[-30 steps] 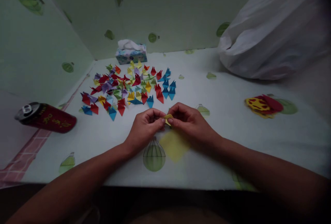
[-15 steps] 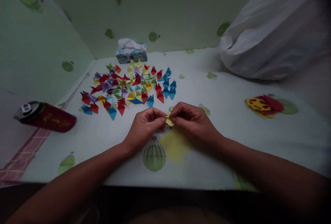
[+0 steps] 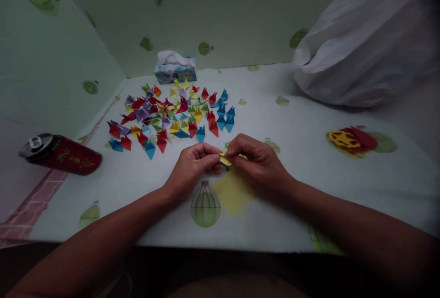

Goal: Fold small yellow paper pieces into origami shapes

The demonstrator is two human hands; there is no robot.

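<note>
A small folded piece of yellow paper (image 3: pixel 225 160) is pinched between my two hands, just above the table. My left hand (image 3: pixel 197 165) grips its left end between thumb and fingers. On the other side my right hand (image 3: pixel 259 160) is closed on its right part, and the fingers hide some of the folds. Below my hands a flat yellow paper square (image 3: pixel 233 192) lies on the tablecloth. Several folded paper cranes (image 3: pixel 183 104) in red, blue, yellow, green and purple stand spread out beyond my left hand.
A red drink can (image 3: pixel 63 155) stands at the left edge. Against the back wall is a tissue box (image 3: pixel 175 69). A large white plastic bag (image 3: pixel 357 55) fills the back right. Red and yellow cut-out pieces (image 3: pixel 352 140) lie on the right of the tablecloth (image 3: pixel 137 215).
My right hand's fingers have shifted slightly on the folded yellow paper, which is tilted a little differently. My left hand keeps nearly the same place; the cranes have not moved.
</note>
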